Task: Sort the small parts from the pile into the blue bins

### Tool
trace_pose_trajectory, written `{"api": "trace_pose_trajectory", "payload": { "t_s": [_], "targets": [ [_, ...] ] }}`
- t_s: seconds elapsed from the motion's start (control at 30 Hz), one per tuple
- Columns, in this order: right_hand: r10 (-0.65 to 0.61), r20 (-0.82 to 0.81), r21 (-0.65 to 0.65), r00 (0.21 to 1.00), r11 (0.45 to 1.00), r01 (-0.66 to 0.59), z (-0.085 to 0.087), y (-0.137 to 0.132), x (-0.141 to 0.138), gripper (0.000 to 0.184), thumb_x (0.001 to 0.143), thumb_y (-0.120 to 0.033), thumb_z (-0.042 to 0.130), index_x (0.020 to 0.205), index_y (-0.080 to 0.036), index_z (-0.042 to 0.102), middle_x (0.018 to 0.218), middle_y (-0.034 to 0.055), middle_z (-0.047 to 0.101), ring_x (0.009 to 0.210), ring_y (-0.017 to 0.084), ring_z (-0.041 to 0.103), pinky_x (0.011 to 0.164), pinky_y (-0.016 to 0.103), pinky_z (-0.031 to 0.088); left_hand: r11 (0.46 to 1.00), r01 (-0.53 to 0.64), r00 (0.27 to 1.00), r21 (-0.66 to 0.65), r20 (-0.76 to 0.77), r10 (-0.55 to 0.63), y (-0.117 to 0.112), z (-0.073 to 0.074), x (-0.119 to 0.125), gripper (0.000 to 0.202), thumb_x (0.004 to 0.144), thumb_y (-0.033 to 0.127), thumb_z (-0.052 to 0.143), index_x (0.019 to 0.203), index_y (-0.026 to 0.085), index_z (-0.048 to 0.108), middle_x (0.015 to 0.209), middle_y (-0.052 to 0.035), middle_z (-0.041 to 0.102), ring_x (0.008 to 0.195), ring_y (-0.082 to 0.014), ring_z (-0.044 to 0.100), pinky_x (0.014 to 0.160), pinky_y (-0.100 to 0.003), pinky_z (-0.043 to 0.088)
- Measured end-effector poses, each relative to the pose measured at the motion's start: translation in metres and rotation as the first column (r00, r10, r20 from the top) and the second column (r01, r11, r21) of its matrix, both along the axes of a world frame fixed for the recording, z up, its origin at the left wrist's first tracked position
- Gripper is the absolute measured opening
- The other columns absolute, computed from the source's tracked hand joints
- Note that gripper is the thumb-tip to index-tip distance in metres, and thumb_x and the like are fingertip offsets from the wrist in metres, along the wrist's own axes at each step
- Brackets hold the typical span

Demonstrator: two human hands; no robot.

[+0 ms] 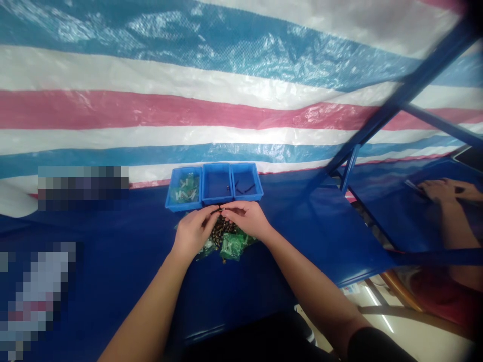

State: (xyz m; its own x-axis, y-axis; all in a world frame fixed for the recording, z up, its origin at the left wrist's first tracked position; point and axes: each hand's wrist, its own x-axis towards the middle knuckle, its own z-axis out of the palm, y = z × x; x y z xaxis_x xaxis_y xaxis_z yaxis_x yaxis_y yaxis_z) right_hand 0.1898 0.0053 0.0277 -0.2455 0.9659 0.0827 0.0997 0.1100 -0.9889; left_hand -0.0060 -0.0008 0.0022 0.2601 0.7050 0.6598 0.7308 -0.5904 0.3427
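Observation:
My left hand (193, 230) and my right hand (247, 218) meet fingertip to fingertip above a heap on the table. Both are closed in a pinch around a small, thin dark piece (218, 209), mostly covered by the fingers; its exact kind cannot be made out. Under them lies a heap of small brownish metal pieces (222, 232), which look like screws or similar hardware. Green-tinted clear plastic packets (232, 246) lie at the heap's near side, partly behind the hands.
Just beyond the hands stand three blue bins: a left bin (183, 206) with clear packets, a middle bin (217, 165) with a tiny piece, and a right bin (247, 167) with dark slender pieces. A blue metal frame (372, 123) rises at right, near another person's hands (439, 191).

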Motion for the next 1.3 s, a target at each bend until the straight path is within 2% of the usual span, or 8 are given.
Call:
{"api": "trace_pose_trajectory", "payload": {
  "t_s": [0.17, 0.43, 0.6, 0.73, 1.03, 1.3],
  "targets": [
    [0.016, 0.016, 0.000, 1.000, 1.000, -0.016, 0.0025, -0.0007, 0.0001, 0.031, 0.082, -0.039, 0.069, 0.103, -0.016, 0.075, 0.079, 0.0059, 0.075, 0.070, 0.016, 0.069, 0.069, 0.029, 0.057, 0.995, 0.063, 0.998, 0.076, -0.013, -0.062, 0.0020, 0.0000, -0.0012, 0.018, 0.089, 0.020, 0.064, 0.105, 0.021, 0.070, 0.092, -0.0016, 0.076, 0.079, -0.0159, 0.071, 0.074, -0.026, 0.054],
    [-0.012, -0.028, 0.008, 1.000, 1.000, 0.012, -0.0014, -0.0004, -0.0016, 0.033, 0.079, -0.039, 0.072, 0.103, -0.018, 0.076, 0.088, 0.0064, 0.076, 0.076, 0.018, 0.072, 0.075, 0.031, 0.059, 0.998, 0.055, 0.998, 0.039, -0.024, -0.055, 0.0021, -0.0007, -0.0028, 0.018, 0.091, 0.024, 0.061, 0.107, 0.021, 0.070, 0.097, -0.0035, 0.076, 0.084, -0.0181, 0.072, 0.078, -0.029, 0.056],
    [-0.026, -0.005, 0.001, 1.000, 1.000, 0.026, -0.0013, 0.0002, 0.0003, 0.032, 0.080, -0.040, 0.071, 0.103, -0.019, 0.076, 0.084, 0.0062, 0.076, 0.074, 0.018, 0.071, 0.073, 0.031, 0.059, 0.999, -0.003, 1.000, 0.046, -0.016, 0.003, 0.0011, 0.0002, -0.0014, 0.021, 0.091, 0.027, 0.063, 0.110, 0.022, 0.070, 0.093, -0.0032, 0.076, 0.080, -0.0175, 0.072, 0.074, -0.028, 0.057],
    [-0.023, -0.003, 0.007, 1.000, 1.000, 0.023, -0.0011, 0.0009, 0.0006, 0.032, 0.080, -0.040, 0.071, 0.103, -0.018, 0.076, 0.081, 0.0059, 0.075, 0.072, 0.017, 0.071, 0.071, 0.030, 0.058, 0.996, 0.017, 1.000, 0.087, -0.017, -0.016, 0.0020, 0.0009, -0.0020, 0.015, 0.090, 0.023, 0.064, 0.102, 0.022, 0.071, 0.092, -0.0019, 0.077, 0.081, -0.0174, 0.072, 0.076, -0.028, 0.056],
    [-0.008, 0.022, -0.019, 1.000, 1.000, 0.009, 0.0031, -0.0005, -0.0010, 0.029, 0.081, -0.037, 0.070, 0.101, -0.017, 0.076, 0.075, 0.0050, 0.074, 0.069, 0.016, 0.070, 0.070, 0.030, 0.058, 0.993, 0.064, 0.996, 0.095, -0.064, -0.058, 0.0038, -0.0003, -0.0048, 0.016, 0.089, 0.022, 0.065, 0.104, 0.021, 0.070, 0.092, -0.0027, 0.076, 0.078, -0.0171, 0.071, 0.076, -0.029, 0.055],
    [-0.001, -0.018, -0.011, 1.000, 1.000, 0.001, 0.0030, -0.0023, -0.0015, 0.030, 0.080, -0.036, 0.072, 0.103, -0.018, 0.076, 0.088, 0.0065, 0.076, 0.075, 0.018, 0.072, 0.074, 0.031, 0.059, 0.995, 0.058, 0.997, 0.082, -0.059, -0.053, 0.0041, -0.0018, -0.0059, 0.016, 0.090, 0.023, 0.063, 0.105, 0.020, 0.069, 0.095, -0.0041, 0.076, 0.084, -0.0187, 0.072, 0.080, -0.030, 0.056]
  ]
}}
